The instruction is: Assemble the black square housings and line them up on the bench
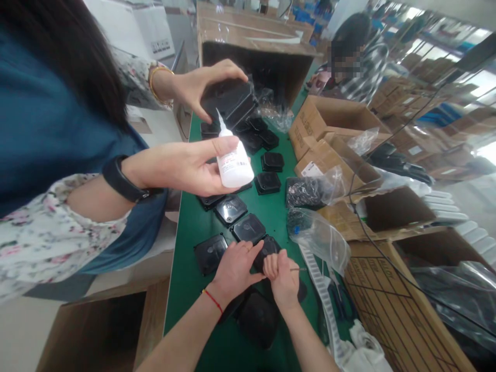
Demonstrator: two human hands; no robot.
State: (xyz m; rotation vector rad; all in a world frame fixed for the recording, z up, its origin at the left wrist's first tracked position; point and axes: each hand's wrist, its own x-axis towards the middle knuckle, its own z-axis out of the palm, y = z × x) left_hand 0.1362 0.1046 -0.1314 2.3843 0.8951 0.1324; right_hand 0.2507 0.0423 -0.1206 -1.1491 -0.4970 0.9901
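Note:
My left hand (236,266), with a red string at its wrist, grips the near-left edge of a black case (268,248) between thumb and fingers. My right hand (283,276) is a closed fist against that case's near side, wrapped round a thin rod-like tool (297,268) whose end sticks out to the right; its other end is hidden. Just beyond lie another black case (248,228) and a glossy one (231,209). One more black case (209,254) rests left of my left hand. A larger dark piece (258,319) sits between my forearms.
At the left, another person's hands hold a white nozzle bottle (236,164) and a black case stack (228,101) over the green table (182,289). Bagged screws (304,192), scissors (341,299) and open cartons (333,116) line the right side. Another person sits farther back.

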